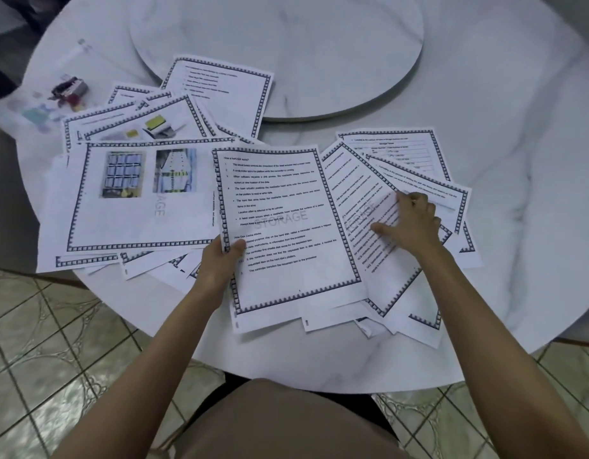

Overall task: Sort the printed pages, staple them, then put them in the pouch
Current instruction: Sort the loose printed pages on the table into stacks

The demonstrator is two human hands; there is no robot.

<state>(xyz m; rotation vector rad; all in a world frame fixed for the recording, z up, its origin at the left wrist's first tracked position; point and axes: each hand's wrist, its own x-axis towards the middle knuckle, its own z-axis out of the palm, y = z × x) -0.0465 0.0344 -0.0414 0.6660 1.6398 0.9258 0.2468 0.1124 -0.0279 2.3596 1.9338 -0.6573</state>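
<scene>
With the left hand (220,260) pinching the text page (279,223) at its edge above the worktop (485,94) and the right hand (410,223) flat, ungripping, on the fanned pages (419,180), each sheet should be lifted singly to avoid misordering.

Head cam, one view, looks steeply down, close over round table (485,94).

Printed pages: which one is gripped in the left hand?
The text page headed by a numbered list, pinched at its left edge by the left hand; the rest lie spread on the table.
</scene>
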